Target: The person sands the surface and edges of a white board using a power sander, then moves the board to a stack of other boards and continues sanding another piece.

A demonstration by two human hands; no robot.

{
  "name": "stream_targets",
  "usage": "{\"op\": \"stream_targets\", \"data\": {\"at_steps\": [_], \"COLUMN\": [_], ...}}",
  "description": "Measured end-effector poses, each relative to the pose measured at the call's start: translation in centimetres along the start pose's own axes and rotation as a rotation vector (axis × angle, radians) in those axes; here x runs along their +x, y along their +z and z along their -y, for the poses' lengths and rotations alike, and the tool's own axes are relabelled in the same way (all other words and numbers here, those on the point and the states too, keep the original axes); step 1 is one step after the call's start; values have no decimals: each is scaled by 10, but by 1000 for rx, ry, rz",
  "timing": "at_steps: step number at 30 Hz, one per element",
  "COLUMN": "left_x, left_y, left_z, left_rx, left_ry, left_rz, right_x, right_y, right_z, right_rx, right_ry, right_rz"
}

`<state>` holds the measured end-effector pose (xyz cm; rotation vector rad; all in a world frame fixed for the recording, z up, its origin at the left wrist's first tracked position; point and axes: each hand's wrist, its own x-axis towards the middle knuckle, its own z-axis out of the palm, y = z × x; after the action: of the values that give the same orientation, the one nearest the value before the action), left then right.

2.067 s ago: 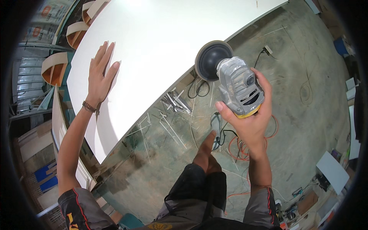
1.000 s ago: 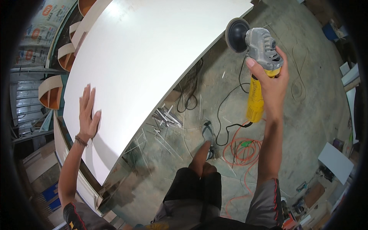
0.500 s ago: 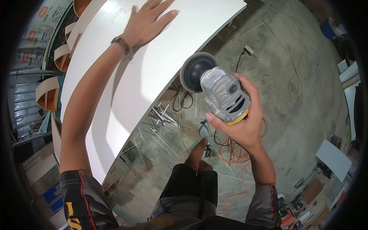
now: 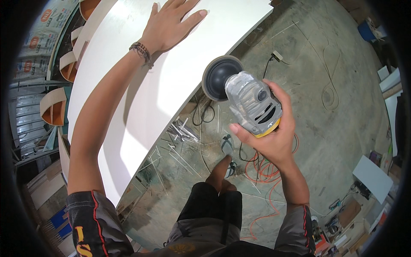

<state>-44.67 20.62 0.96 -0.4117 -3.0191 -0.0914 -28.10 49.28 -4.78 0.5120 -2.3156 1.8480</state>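
In my right hand (image 4: pixel 276 132) is a grey and yellow angle grinder (image 4: pixel 252 103), gripped round its body. Its round black pad (image 4: pixel 221 78) sits over the long edge of a large white panel (image 4: pixel 184 64); whether the pad touches that edge I cannot tell. My left hand (image 4: pixel 171 25) lies on the panel's top with fingers spread and holds nothing. The ends of its fingers run up to the picture's upper rim. A beaded bracelet (image 4: pixel 140 51) circles the left wrist.
An orange hose (image 4: pixel 263 171) lies coiled on the floor by my feet. Thin offcut strips (image 4: pixel 182 130) are heaped under the panel's edge. A socket block (image 4: pixel 277 56) with a cable lies farther right. Curved wooden pieces (image 4: pixel 53 107) stand at left, boards (image 4: pixel 372 177) at right.
My left hand has slid slightly to the right across the panel. The grinder in my right hand has shifted only a little, its pad slightly higher.
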Motion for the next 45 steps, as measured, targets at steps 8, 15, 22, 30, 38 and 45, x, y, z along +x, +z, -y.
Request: {"op": "stream_targets", "data": {"at_steps": [8,15,22,30,38,45], "left_x": [3,5,7,7,9,5], "left_y": [1,29,21,15,14,13], "left_z": [-3,20,12,7,6,7], "left_rx": [-14,180,97,105,44,26], "left_ry": [21,44,51,44,32,32], "left_rz": [-33,-162,-128,-82,-87,-104], "right_x": [28,59,87,112,106,79], "right_y": [-15,-34,-56,-77,-90,-76], "right_z": [-18,-27,-36,-51,-53,-47], "right_rx": [81,141,190,145,183,163], "right_ry": [42,92,190,262,268,162], "right_rz": [-80,-120,-177,-263,-308,-208]}}
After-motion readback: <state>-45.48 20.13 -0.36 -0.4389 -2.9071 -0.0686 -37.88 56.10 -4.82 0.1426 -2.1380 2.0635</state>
